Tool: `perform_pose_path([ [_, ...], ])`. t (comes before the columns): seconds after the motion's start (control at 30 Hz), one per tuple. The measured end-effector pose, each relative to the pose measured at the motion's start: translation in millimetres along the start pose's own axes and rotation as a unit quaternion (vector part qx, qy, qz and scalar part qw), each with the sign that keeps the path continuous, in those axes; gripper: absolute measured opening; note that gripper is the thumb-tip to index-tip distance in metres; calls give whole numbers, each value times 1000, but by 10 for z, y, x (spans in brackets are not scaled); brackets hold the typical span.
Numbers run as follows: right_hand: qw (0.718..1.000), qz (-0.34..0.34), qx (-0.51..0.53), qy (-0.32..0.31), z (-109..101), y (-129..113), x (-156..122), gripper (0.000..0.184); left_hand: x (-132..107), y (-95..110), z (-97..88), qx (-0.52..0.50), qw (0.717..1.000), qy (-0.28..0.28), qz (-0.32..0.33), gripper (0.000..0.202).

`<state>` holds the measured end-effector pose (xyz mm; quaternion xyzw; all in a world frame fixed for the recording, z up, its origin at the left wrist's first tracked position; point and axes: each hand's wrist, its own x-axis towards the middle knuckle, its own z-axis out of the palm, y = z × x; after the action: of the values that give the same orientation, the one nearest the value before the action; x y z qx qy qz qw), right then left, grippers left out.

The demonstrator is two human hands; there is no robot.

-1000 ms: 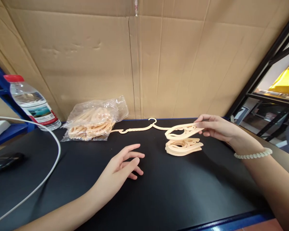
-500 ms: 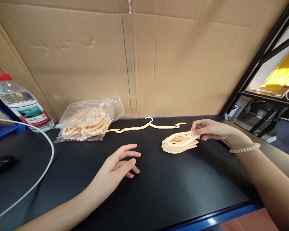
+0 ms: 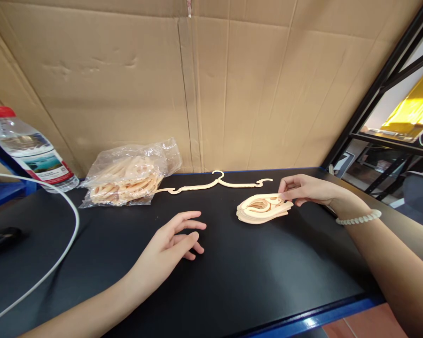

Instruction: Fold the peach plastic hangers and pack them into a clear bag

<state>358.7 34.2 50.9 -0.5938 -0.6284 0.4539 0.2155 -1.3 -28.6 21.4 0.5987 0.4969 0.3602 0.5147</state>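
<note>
A small stack of peach-coloured folded plastic hangers (image 3: 263,209) lies on the black table top (image 3: 232,281), right of centre. My right hand (image 3: 308,190), with a white bead bracelet at the wrist, pinches the right edge of the top piece of that stack. My left hand (image 3: 172,244) rests on the table in the middle with its fingers loosely spread and nothing in it. Behind the stack, one unfolded peach hanger (image 3: 216,183) lies flat along the table's far edge.
A clear plastic bag of more peach hangers (image 3: 130,178) sits at the back left. A water bottle with a red cap (image 3: 28,150) stands at the far left beside a white cable (image 3: 61,256) and a dark object (image 3: 2,237). Cardboard (image 3: 197,84) forms the back wall; black shelving (image 3: 391,103) stands to the right.
My right hand lowered the top hanger piece onto the stack, closing the gap seen a second ago. My left hand stayed where it was. The view shifted slightly.
</note>
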Motion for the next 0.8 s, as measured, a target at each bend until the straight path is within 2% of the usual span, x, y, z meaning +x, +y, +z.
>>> perform_pose_path([
  [0.1, 1000, -17, -16, -5, -13, 1, -14, 32, -1, 0, 3, -3, 1000, 1, 2, 42],
  [0.2, 990, -115, -76, 14, -21, -11, -43, 42, -6, 4, 5, -4, 1000, 2, 1, 41],
  [0.27, 971, -191, -141, 22, 3, -32, -63, 54, -4, 2, 1, -4, 1000, 2, 0, 41],
  [0.37, 945, -251, -210, -2, 103, -74, -73, 69, 20, -23, -20, -4, 1000, -4, -2, 42],
  [0.47, 933, -272, -237, -3, 228, -112, -58, 71, 59, -64, -51, -3, 1000, -22, -4, 45],
  [0.57, 935, -265, -237, 4, 305, -151, -48, 58, 84, -92, -70, -2, 1000, -29, -2, 45],
  [0.67, 937, -258, -237, -7, 324, -190, -55, 47, 85, -98, -71, -3, 1000, -27, 2, 45],
  [0.8, 929, -264, -259, -4, 327, -210, -53, 44, 84, -106, -72, 1, 1000, -27, 2, 44],
])
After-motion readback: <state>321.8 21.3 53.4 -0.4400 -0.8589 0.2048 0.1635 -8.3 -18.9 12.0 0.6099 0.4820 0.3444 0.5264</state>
